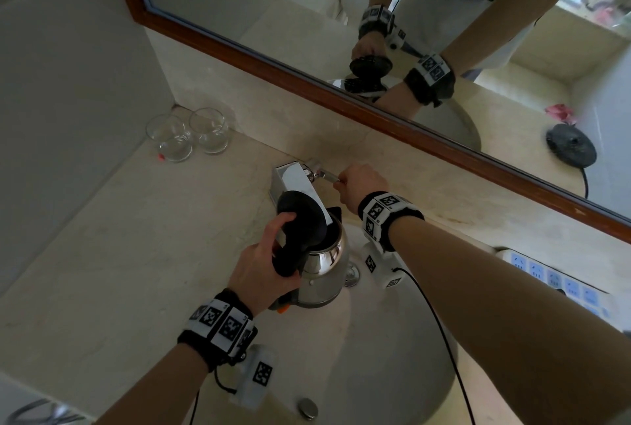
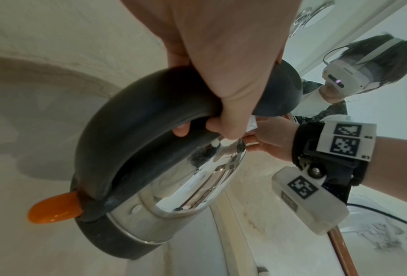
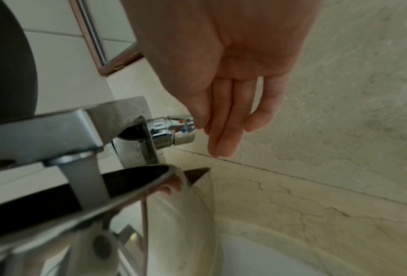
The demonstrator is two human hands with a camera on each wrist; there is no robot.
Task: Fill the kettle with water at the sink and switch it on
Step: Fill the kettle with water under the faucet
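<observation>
Head view: a steel kettle (image 1: 324, 260) is held over the sink (image 1: 392, 356) by the left hand (image 1: 263, 267), whose fingers are wrapped round the black handle (image 1: 290, 254). The black lid (image 1: 300, 216) is tipped open, and the kettle's mouth is placed under the chrome tap (image 1: 297, 178). In the right wrist view a stream of water (image 3: 84, 184) is seen running from the spout into the open mouth of the kettle (image 3: 79, 196). The right hand (image 1: 362, 185) is stretched toward the tap's lever (image 1: 327, 176); in the head view the lever's end is met by the fingers. In the right wrist view the fingers (image 3: 221, 130) are seen straight and relaxed, just beside the knob (image 3: 181, 130) with its red and blue dots; whether anything is pinched cannot be told. In the left wrist view the curved handle (image 2: 138, 130) is shown gripped firmly by the left hand (image 2: 233, 65), with an orange switch (image 2: 56, 209) sticking out at the kettle's base. Two drinking glasses (image 1: 187, 134) are stood on the stone counter (image 1: 119, 254) in the left corner, under a wood-framed mirror (image 1: 307, 14). A white power strip (image 1: 560, 281) is laid on the counter at the right. The kettle's round black base (image 1: 571, 145) is seen only in the mirror.
</observation>
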